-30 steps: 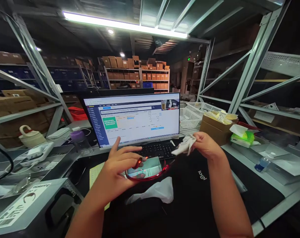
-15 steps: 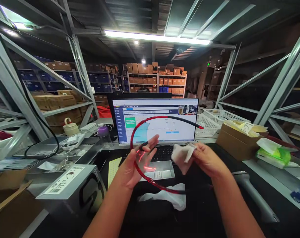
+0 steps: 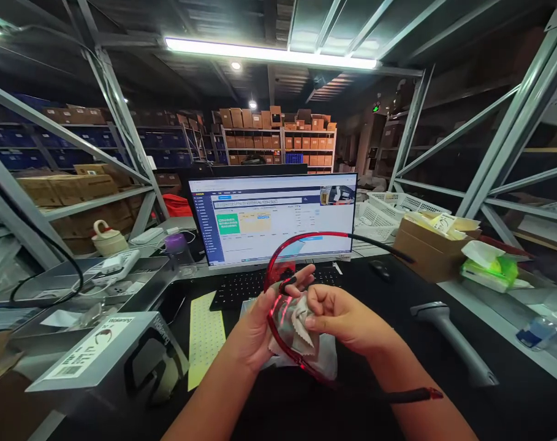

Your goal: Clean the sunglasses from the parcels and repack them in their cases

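Observation:
My left hand [image 3: 255, 324] is closed on a pair of red-framed glasses [image 3: 285, 272], holding them upright by the frame in front of the monitor [image 3: 271, 214]. One temple arm reaches right toward the cardboard box, the other runs low past my right forearm. My right hand [image 3: 340, 315] pinches a grey-white cleaning cloth [image 3: 299, 324] against the lens. Under both hands lies a white plastic bag [image 3: 326, 364] on the black desk mat [image 3: 370, 392].
A black keyboard [image 3: 241, 285] sits under the monitor. A barcode scanner [image 3: 453, 340] lies to the right, an open cardboard box [image 3: 432, 245] and white baskets [image 3: 383, 214] behind it. A grey product box [image 3: 103, 355] and a yellow sticker sheet [image 3: 207, 337] lie left. Steel racks flank the desk.
The glasses came lower and nearer to me. My right hand moved left and brought the cloth onto the lens, where before it held the cloth apart from the frame.

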Motion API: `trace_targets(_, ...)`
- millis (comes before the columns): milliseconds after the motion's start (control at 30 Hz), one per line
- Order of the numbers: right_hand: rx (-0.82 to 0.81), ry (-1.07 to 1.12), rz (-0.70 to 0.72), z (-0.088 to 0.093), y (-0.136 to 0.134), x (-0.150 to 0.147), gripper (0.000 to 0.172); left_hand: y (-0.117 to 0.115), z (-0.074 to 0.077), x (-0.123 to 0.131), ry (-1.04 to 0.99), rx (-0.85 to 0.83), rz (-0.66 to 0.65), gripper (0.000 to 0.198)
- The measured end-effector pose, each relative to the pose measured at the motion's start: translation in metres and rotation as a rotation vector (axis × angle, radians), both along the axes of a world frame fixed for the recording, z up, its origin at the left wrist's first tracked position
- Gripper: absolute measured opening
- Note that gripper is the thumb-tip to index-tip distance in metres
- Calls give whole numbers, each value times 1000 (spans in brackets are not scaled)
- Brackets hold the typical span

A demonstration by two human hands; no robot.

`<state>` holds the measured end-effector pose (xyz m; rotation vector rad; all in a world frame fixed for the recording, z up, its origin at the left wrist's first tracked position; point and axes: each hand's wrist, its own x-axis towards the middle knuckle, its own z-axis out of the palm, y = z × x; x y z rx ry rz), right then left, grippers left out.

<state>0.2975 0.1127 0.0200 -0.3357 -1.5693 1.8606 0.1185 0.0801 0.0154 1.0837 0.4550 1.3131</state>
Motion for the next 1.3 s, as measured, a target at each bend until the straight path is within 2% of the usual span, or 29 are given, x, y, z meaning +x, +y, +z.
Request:
trace_targets(133,-44,31,22,4,2,7,44,1,1,1,11,1,19,40)
trace_targets(233,-52,33,10,1,-2,0,48,0,1,3,25,6,32,44)
trace_targets(367,-66,100,-190,-6,-9,-26,64,-1,-2,13,9,-77,55,50)
trace_targets(500,-37,219,-371,-8,-10,-41,71,-1,-2,23,-4,-123,-11,43)
trace_targets(733,58,183,-432,-7,-7,-34,68,-3,3,27,93,-86,-28,50)
trace_targets(833,37,184,-403,-7,-4,-31,69,-3,3,28,103,-96,-42,52)
trace_targets(1000,-272,283,-294,-8,-4,-38,72,-3,-1,29,104,-93,-14,51)
trace_targets(1100,-411,314,-246,-13,-10,-46,71,-3,-2,26,72,-47,81,43)
trace_targets(1200,-414,199,-113,-20,-19,-51,73,-2,2,11,11,-8,211,31)
trace_targets(1300,-284,-22,101,-21,-23,-47,73,1,13,-19,-67,32,299,30)
